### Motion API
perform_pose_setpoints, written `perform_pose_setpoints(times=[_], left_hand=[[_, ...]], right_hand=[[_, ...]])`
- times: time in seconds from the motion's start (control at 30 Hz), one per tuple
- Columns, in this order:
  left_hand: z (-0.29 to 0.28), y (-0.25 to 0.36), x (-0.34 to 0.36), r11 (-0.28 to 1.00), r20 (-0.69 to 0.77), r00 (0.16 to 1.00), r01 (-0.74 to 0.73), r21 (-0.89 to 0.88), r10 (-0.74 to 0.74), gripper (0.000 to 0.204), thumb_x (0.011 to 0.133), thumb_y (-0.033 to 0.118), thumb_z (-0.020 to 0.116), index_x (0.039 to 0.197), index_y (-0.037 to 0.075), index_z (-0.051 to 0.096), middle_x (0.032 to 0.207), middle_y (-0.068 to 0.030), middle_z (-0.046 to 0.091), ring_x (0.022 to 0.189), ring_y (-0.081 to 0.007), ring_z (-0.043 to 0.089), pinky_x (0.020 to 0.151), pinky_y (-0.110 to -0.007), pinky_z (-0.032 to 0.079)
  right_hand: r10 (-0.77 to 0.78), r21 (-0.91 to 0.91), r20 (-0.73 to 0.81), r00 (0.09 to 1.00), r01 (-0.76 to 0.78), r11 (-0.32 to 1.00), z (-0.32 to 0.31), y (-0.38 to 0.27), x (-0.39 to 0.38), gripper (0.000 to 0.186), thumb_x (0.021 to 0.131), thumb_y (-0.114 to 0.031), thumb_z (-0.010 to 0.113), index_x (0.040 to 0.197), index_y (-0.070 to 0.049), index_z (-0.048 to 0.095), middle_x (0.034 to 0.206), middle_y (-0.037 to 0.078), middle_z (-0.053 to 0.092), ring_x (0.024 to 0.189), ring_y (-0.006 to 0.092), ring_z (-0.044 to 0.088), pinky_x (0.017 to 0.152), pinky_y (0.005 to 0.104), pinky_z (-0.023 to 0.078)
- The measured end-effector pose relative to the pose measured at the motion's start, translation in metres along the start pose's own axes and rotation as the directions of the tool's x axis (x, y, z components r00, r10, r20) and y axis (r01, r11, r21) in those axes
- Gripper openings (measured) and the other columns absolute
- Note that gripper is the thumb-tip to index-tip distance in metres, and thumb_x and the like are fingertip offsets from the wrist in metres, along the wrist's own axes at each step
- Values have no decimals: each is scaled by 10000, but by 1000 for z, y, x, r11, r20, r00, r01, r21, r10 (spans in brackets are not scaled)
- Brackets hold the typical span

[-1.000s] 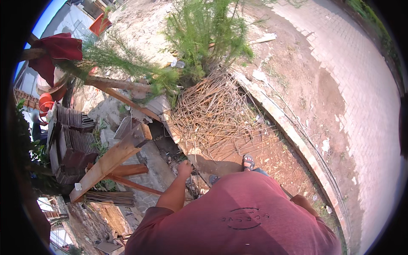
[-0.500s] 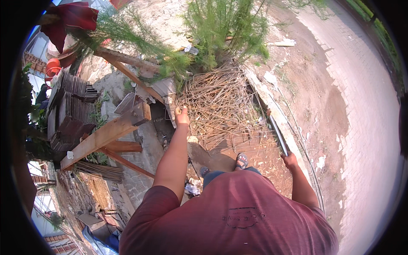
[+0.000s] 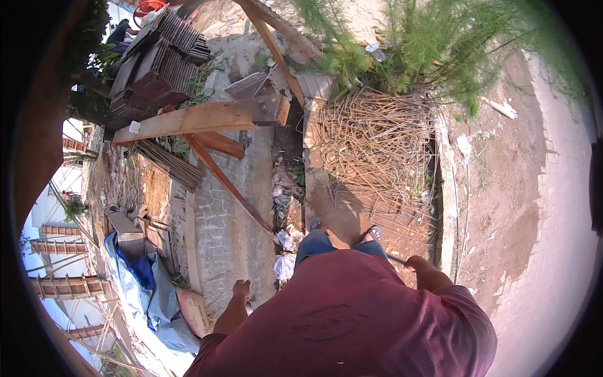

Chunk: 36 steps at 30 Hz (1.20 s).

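Observation:
My right hand [image 3: 414, 263] is closed around a thin, dark-looking rod-like tool [image 3: 396, 258]. It points left toward my sandalled feet, and my shirt covers part of it. My left hand [image 3: 241, 288] hangs low at my left side, above the paved strip, its fingers curled in with nothing visible in them. In front of my feet spreads a tangled heap of rusty bent steel bars [image 3: 377, 141]. A flat rusty wire grid [image 3: 402, 217] lies at the near edge of the heap.
A wooden beam frame [image 3: 201, 119] juts in from the left, with stacked roof tiles [image 3: 160, 63] behind it. A concrete kerb [image 3: 447, 195] runs along the right. Feathery green shrubs [image 3: 433, 56] overhang the heap's far side. A blue tarp [image 3: 147, 289] lies at lower left.
My left hand has dropped from beside the bar heap to my left side. My right hand has drawn in closer with the tool, which now points left. The view has swung leftward.

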<state>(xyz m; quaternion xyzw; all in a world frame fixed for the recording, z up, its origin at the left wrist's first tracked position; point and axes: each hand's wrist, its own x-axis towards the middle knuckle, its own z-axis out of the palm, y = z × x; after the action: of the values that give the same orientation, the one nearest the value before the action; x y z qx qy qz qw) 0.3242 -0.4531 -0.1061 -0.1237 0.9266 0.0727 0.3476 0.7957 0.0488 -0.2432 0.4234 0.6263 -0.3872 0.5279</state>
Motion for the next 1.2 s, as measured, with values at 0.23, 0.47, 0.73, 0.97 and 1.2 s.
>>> perform_pose_setpoints(times=[0.23, 0.47, 0.73, 0.97, 1.2], left_hand=[[56, 132, -49, 903, 122, 895, -428, -26, 428, 610, 842, 413, 618, 1311, 52, 469, 1069, -199, 650, 888, -296, 643, 795, -369, 492], [28, 154, 11, 861, 139, 857, -465, -209, 496, 585, 857, 432, 591, 1281, 44, 486, 1133, -186, 631, 1020, -305, 623, 848, -357, 495], [27, 61, 201, 895, 78, 893, -437, -83, 443, 602, 814, 474, 567, 1183, -1, 580, 1200, -215, 583, 1116, -354, 558, 958, -398, 436], [-60, 90, 211, 884, -105, 932, -362, -297, 346, 503, 844, 432, 554, 1163, 46, 604, 1175, -237, 586, 1111, -382, 549, 922, -431, 452], [-65, 101, 230, 881, -82, 933, -359, -307, 351, 458, 841, 432, 561, 1051, 32, 642, 1134, -242, 597, 1047, -400, 567, 885, -458, 464]], right_hand=[[-382, -375, -423, 822, 225, 899, -167, -183, -112, 428, 827, -395, 576, 1015, -17, 644, 1016, 215, 649, 961, 366, 626, 806, 444, 504], [-715, -442, -668, 204, 665, 602, -243, -361, -248, 269, 839, -277, 609, 978, -50, 574, 794, 228, 621, 733, 410, 603, 656, 480, 466], [-732, -730, -664, -153, 343, 591, -322, -550, -291, 261, 801, -176, 615, 1036, -75, 564, 915, 181, 600, 860, 390, 599, 740, 465, 482], [-756, -728, -655, -19, 286, 624, -362, -640, -233, 250, 769, -133, 599, 1010, -71, 576, 933, 189, 597, 916, 384, 588, 785, 478, 482], [-729, -711, -682, 54, 184, 679, -347, -693, -253, 353, 774, -240, 643, 1082, -77, 592, 1086, 172, 570, 1030, 387, 545, 841, 503, 473]])
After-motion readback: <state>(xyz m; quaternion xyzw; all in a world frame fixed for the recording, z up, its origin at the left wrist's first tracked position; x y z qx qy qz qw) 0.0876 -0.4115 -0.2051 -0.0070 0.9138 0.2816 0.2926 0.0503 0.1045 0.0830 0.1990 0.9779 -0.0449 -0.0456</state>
